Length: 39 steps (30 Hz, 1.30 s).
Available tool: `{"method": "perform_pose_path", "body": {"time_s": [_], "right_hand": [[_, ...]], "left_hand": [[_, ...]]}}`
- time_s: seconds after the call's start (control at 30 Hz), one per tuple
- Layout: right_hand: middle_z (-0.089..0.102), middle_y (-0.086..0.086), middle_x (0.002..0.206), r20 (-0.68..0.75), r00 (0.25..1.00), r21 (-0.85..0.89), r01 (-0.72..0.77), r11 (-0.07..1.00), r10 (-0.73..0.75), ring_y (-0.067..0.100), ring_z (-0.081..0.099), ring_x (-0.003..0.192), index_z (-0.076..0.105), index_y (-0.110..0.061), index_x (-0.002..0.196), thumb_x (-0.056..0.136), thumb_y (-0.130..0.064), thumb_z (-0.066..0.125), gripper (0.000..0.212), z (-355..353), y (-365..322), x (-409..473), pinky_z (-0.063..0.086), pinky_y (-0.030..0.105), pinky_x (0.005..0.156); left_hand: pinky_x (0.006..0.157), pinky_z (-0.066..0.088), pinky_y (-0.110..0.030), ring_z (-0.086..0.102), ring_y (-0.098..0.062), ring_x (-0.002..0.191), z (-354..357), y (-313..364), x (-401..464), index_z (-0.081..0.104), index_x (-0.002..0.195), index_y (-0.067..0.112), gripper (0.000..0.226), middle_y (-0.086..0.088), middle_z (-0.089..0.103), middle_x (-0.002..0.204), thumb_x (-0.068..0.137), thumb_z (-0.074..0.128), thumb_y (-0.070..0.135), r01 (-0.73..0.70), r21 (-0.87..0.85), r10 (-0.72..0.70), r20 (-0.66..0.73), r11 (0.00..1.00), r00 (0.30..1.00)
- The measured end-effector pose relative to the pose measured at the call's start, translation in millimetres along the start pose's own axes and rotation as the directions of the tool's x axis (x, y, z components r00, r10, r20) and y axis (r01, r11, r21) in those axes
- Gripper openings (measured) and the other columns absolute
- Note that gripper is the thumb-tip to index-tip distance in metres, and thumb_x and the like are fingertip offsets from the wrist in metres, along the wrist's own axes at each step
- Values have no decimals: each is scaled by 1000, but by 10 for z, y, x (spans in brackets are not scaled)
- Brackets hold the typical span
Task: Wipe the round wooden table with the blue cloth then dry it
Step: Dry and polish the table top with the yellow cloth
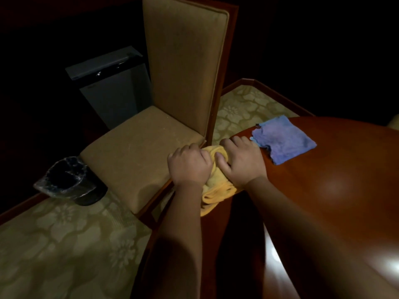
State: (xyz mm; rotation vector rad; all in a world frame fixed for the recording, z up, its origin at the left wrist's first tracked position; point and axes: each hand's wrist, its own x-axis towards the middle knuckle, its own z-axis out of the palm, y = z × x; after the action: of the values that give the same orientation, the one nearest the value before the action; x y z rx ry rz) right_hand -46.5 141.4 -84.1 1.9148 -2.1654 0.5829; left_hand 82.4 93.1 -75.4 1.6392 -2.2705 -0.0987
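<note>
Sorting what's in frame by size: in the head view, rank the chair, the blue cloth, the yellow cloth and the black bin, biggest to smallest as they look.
1. chair
2. black bin
3. blue cloth and yellow cloth: unsure, since both hands partly cover the yellow one.

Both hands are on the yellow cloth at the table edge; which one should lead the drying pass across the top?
Probably the right hand: it already lies over the table, while the left hand grips the yellow cloth off its edge.
</note>
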Motion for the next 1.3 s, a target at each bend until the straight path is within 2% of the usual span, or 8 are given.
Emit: {"method": "perform_pose_path", "body": {"time_s": [0.33, 0.43, 0.53, 0.67, 0.77, 0.97, 1.17, 1.3], "right_hand": [[56, 10, 77, 13, 987, -20, 158, 987, -157, 31, 53, 71, 63, -10, 92, 91, -48, 31, 49, 203, 177, 551, 35, 35, 62], [55, 10, 76, -22, 978, -43, 204, 978, -205, 30, 52, 68, 61, -10, 88, 91, -45, 33, 45, 242, 187, 673, 34, 34, 61], [53, 11, 75, -101, 955, -118, 268, 956, -280, 29, 50, 66, 59, -9, 84, 91, -42, 37, 41, 286, 195, 798, 32, 35, 60], [55, 11, 78, -142, 919, -271, 320, 908, -367, 28, 49, 68, 62, -8, 94, 91, -41, 38, 41, 303, 189, 869, 27, 37, 62], [56, 11, 78, -132, 948, -309, 239, 921, -291, 28, 51, 68, 63, -7, 95, 90, -41, 39, 42, 279, 156, 790, 31, 36, 61], [56, 13, 64, -7, 999, -138, 51, 989, -52, 31, 53, 55, 59, -9, 77, 85, -42, 38, 40, 105, 63, 516, 35, 34, 54], [53, 10, 61, -5, 999, -108, -32, 994, 31, 30, 49, 53, 55, -11, 72, 80, -42, 41, 35, -199, -62, -109, 25, 33, 54], [50, 8, 63, 2, 999, -127, -44, 991, 45, 29, 47, 55, 55, -12, 74, 82, -42, 43, 33, -433, -114, -671, 24, 33, 55]], "left_hand": [[63, 32, -29, 54, -20, 63, 147, 51, 339, 64, 72, 11, 50, -6, 63, 70, 82, 19, 29, 127, -24, -128, -69, 992, 989], [64, 32, -30, 55, -21, 66, 158, 52, 428, 64, 76, 10, 48, -7, 63, 73, 84, 20, 29, 153, -14, -153, -58, 988, 986], [69, 36, -32, 57, -23, 73, 180, 54, 519, 65, 85, 10, 40, -9, 64, 81, 90, 29, 27, 170, 2, -169, -62, 985, 984], [66, 39, -32, 58, -22, 68, 187, 60, 549, 64, 82, 11, 47, -7, 64, 76, 88, 22, 30, 182, 40, -175, -133, 982, 975], [62, 39, -30, 57, -21, 62, 180, 72, 534, 63, 77, 11, 46, -6, 62, 69, 89, 23, 30, 133, 76, -120, -162, 988, 980], [56, 37, -28, 53, -21, 51, 101, 61, 411, 60, 62, 12, 40, -5, 58, 57, 85, 31, 27, -58, 148, 82, -168, 987, 982], [54, 38, -29, 52, -23, 49, -54, 91, -141, 57, 58, 11, 33, -5, 55, 54, 81, 38, 25, -194, 177, 227, -192, 965, 955], [54, 39, -31, 52, -24, 49, -175, 191, -663, 56, 57, 11, 34, -6, 54, 53, 80, 37, 26, -217, 148, 236, -133, 965, 963]]}}
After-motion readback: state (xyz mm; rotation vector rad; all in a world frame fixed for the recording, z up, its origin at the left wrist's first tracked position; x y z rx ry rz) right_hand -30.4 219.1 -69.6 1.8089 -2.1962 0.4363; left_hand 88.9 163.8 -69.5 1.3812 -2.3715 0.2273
